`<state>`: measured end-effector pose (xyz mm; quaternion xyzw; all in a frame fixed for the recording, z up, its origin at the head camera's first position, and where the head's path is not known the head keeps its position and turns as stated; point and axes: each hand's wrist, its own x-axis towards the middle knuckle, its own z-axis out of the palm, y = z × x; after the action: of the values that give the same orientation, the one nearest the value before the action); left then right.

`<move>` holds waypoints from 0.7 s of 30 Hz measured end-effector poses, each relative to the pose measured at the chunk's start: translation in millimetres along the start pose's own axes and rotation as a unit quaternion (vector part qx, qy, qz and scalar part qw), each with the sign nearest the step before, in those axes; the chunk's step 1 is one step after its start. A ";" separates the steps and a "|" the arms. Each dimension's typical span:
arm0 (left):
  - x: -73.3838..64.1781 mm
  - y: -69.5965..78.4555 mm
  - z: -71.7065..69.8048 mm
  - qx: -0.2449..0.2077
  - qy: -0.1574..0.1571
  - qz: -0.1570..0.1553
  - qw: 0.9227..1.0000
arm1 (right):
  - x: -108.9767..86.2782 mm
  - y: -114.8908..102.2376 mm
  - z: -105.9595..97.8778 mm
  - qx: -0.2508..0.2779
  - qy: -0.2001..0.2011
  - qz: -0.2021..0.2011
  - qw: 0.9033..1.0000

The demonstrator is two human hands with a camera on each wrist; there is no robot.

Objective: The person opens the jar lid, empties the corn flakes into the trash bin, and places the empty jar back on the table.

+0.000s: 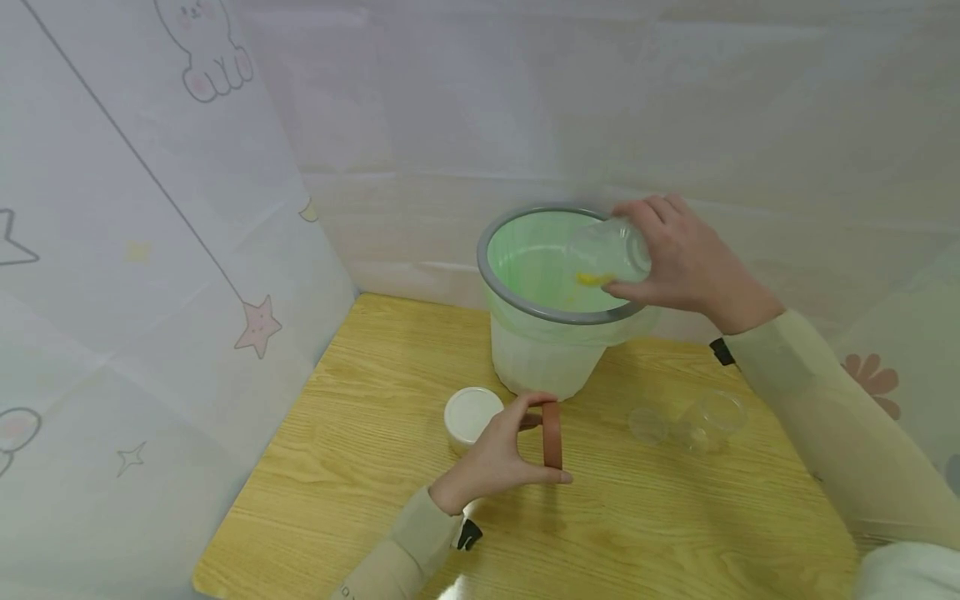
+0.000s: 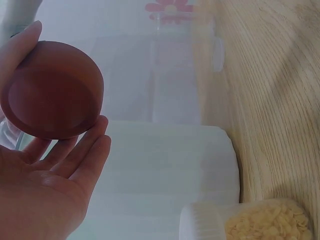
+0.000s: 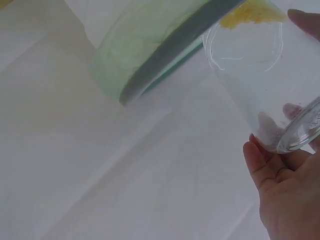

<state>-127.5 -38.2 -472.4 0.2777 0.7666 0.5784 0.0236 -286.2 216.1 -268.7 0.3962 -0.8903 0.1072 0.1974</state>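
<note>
My right hand (image 1: 678,258) grips a clear glass jar (image 1: 611,250) by its base end, tipped sideways over the mouth of a bin (image 1: 551,354). Yellow flakes (image 3: 252,15) lie near the jar's open end in the right wrist view. Green liner covers the bin's inside, under a grey rim (image 1: 555,315). Lower down, my left hand (image 1: 495,454) holds a round reddish-brown lid (image 1: 552,435) on edge between thumb and fingers; its hollow side shows in the left wrist view. The left hand is just right of a white-lidded jar (image 1: 474,414).
That white-lidded jar holds pale flakes (image 2: 270,220). To the right on the wooden table (image 1: 360,417) are a clear container (image 1: 712,421) and a clear round disc (image 1: 648,425). Patterned white sheeting (image 1: 420,125) hangs behind and at the left.
</note>
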 end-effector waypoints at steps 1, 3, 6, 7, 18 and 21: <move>0.2 -0.2 0.1 0.000 0.001 0.001 1.000 | -0.2 0.5 0.1 0.002 -0.004 0.008 1.000; 0.4 -0.4 0.1 -0.001 0.000 0.001 1.000 | -0.5 1.3 0.8 0.007 -0.010 0.025 1.000; 0.6 -0.5 -0.3 -0.001 0.000 -0.001 1.000 | -0.5 1.3 2.2 0.021 -0.017 0.055 0.998; 0.8 -0.4 -0.3 -0.002 0.000 -0.002 1.000 | -0.7 1.4 2.7 0.024 -0.018 0.065 0.997; -0.9 -1.0 1.2 -0.007 -0.004 -0.010 1.000 | -2.2 1.8 5.6 0.052 -0.027 0.089 0.994; -1.3 -0.8 1.5 -0.003 -0.004 -0.011 1.000 | 0.2 -0.8 1.4 0.053 -0.013 0.086 0.995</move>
<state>-126.1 -37.7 -474.0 0.2719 0.7674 0.5796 0.0339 -286.1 214.9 -269.8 0.3291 -0.9169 0.1651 0.1543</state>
